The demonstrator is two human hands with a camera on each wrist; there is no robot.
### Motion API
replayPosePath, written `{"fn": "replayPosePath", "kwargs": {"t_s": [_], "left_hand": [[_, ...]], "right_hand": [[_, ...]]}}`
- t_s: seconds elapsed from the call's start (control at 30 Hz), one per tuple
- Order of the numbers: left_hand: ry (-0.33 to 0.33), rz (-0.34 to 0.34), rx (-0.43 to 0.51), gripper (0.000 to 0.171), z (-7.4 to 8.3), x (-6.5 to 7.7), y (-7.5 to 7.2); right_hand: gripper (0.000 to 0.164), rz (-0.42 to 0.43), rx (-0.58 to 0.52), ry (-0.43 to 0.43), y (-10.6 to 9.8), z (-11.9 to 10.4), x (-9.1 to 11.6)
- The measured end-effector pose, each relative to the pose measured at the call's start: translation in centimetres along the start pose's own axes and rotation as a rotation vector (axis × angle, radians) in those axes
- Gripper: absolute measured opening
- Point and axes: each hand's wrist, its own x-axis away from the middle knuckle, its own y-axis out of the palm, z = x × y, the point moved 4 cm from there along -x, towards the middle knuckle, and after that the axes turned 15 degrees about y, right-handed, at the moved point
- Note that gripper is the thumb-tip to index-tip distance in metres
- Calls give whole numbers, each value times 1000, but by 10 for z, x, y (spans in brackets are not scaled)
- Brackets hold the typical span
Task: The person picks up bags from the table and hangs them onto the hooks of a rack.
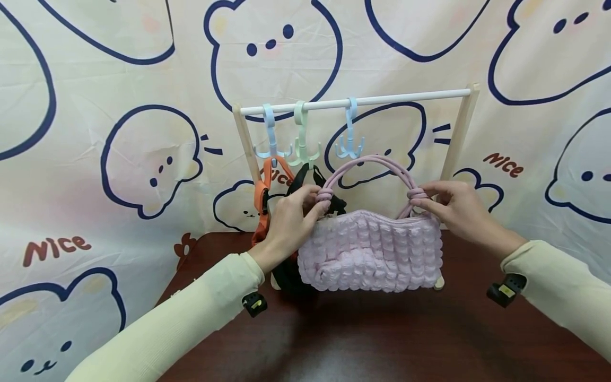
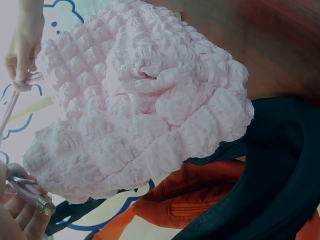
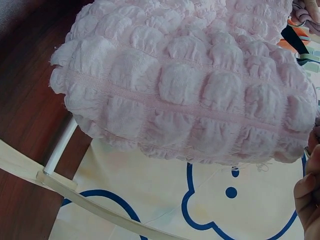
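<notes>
A pink puffy quilted handbag hangs from both hands in front of the rack. My left hand pinches the knotted left end of its handle, and my right hand pinches the knot at the right end. The handle arches up just below a blue multi-prong hook on the rack's white rod. In the left wrist view, metal hardware shows at the handle's end by the left fingers. The right wrist view shows the bag's bubbled side, with right fingers at the edge.
Left along the rod hang another blue hook and a green hook. An orange bag and a black bag hang there, partly behind the left hand. The rack's wooden post stands right, over a dark red-brown table.
</notes>
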Motion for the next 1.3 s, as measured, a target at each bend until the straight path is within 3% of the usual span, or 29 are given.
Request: {"fn": "replayPosePath", "kwargs": {"t_s": [1.0,1.3], "left_hand": [[-12,4,-21,23,-3,-9,-6],[-28,10,-13,24,-6,-9,-7]], "right_hand": [[17,32,-21,-47,-2,-8,-7],[21,4,-21,-7,-3,-9,-11]]}}
